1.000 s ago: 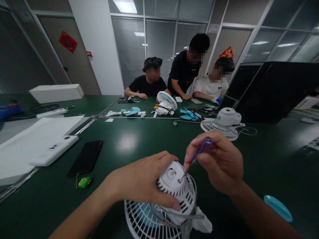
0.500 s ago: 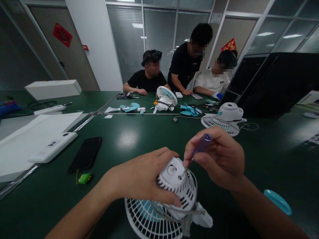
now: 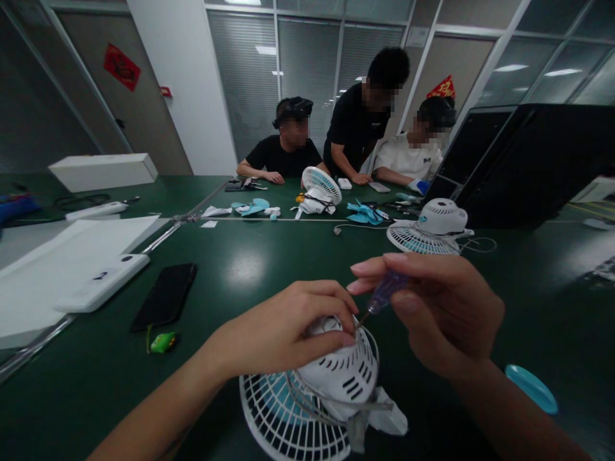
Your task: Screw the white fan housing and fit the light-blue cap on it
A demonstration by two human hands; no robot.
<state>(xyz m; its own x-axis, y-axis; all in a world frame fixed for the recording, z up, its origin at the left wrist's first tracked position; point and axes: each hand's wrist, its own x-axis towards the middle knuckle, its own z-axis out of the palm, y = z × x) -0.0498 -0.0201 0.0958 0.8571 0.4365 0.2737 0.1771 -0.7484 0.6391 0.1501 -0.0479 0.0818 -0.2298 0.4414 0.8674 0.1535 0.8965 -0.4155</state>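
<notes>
A white electric fan (image 3: 353, 378) lies grille down on the green table, its slotted motor housing turned up. Blue blades show through its grille. My left hand (image 3: 293, 330) rests over the top of the housing, thumb and fingertips pinched together close by the screwdriver's tip; whatever is between them is hidden. My right hand (image 3: 446, 314) grips a screwdriver (image 3: 385, 291) with a clear purple handle, which slants down to the housing's top. The exact contact of its tip is covered by my left fingers.
A blue oval piece (image 3: 531, 388) lies at right. A black phone (image 3: 166, 296) with a green charm (image 3: 163, 342) and a white device (image 3: 103, 282) lie left. Farther off stand two more fans (image 3: 442, 221), loose blue blades (image 3: 368, 211), a black monitor (image 3: 538, 166) and several people.
My left hand has shifted from around the housing's side onto its top, fingertips closing near the screwdriver tip. My right hand moved slightly right and down, tilting the screwdriver lower.
</notes>
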